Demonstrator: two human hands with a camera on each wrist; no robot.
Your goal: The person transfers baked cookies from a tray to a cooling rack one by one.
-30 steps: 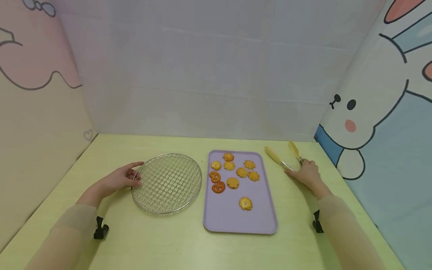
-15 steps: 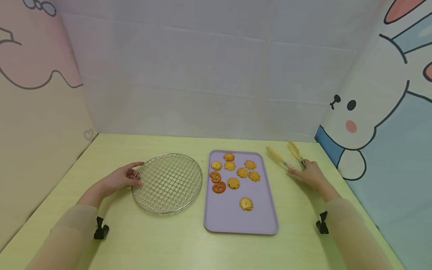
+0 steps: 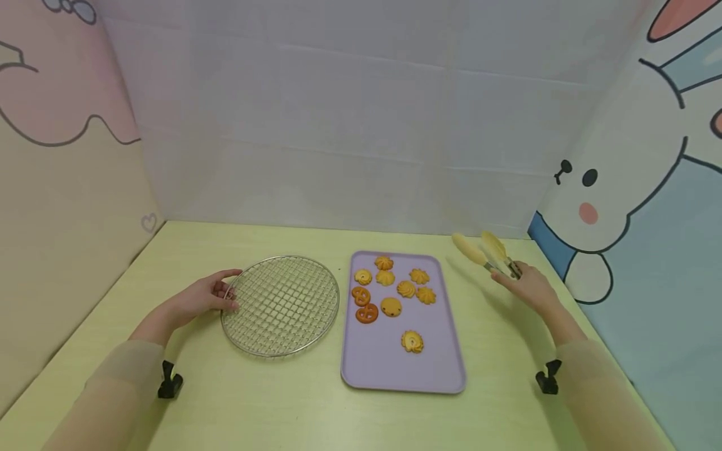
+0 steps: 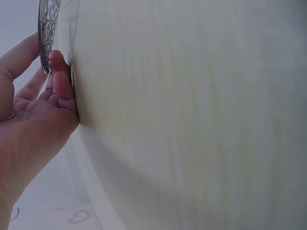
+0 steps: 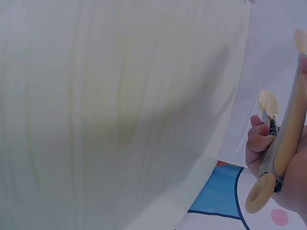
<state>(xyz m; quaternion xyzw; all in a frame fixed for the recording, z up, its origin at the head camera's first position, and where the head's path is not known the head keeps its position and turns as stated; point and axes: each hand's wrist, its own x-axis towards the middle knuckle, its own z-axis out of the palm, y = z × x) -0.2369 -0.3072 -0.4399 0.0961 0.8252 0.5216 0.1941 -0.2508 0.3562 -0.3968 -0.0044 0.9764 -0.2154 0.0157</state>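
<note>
My left hand (image 3: 200,300) pinches the left rim of a round wire cooling rack (image 3: 280,306); in the left wrist view the thumb is on one side of the rim and curled fingers are on the other. My right hand (image 3: 530,287) grips a pair of tongs (image 3: 472,252) with cream-coloured tips, spread apart and raised over the table. The right wrist view shows the tongs' cream handle (image 5: 290,129) lying along the palm, fingers wrapped round the far arm, with a ring (image 5: 260,193) at the end.
Between the hands lies a purple tray (image 3: 395,369) with two pretzels (image 3: 366,313) and several cookies (image 3: 412,341), mostly in its upper half. The yellow table (image 3: 254,401) is bounded by a grey back wall (image 3: 338,125) and printed side walls.
My right hand has lifted the tongs off the table and shifted slightly right, and their tips have come closer together. The left hand and cooling rack stay in place.
</note>
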